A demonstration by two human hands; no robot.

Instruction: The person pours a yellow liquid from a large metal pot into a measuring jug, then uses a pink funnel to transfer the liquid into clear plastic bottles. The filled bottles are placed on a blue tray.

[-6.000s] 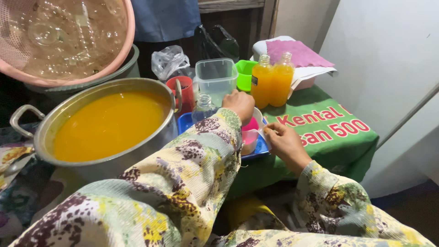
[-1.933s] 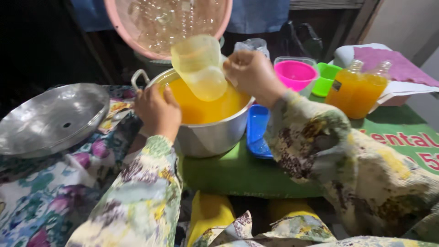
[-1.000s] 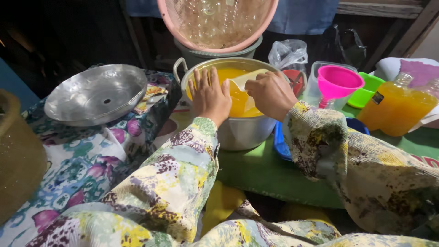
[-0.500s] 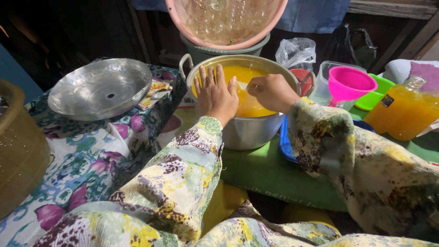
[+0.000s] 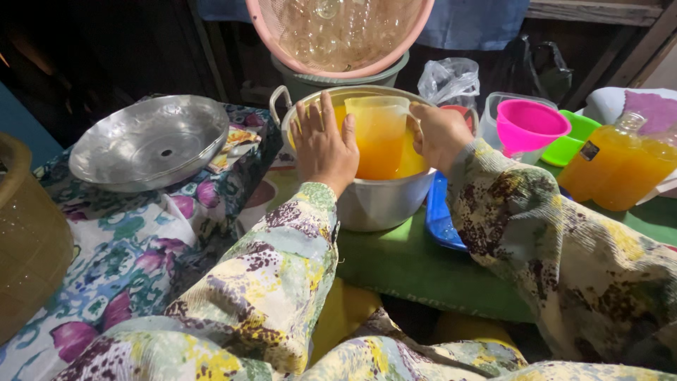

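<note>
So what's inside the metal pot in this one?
The metal pot holds orange liquid, with a clear plastic jug full of it at the surface, gripped by the right hand. The left hand rests on the rim. The pot's bottom is hidden by the liquid.

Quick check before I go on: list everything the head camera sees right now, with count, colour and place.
Pot: one, silver metal, centre, holding orange liquid.
Jug: one, clear plastic, filled with orange liquid, above the pot.
Lid: one, silver, upturned on the floral cloth, left.
Basket: one, pink, above a green tub behind the pot.
Funnel: one, pink, right of the pot.
Bottles: two, orange liquid, far right.
Tray: one, blue, beside the pot.
Plastic bag: one, clear, behind.
Left hand: on the pot's rim.
Right hand: gripping the jug.
</note>
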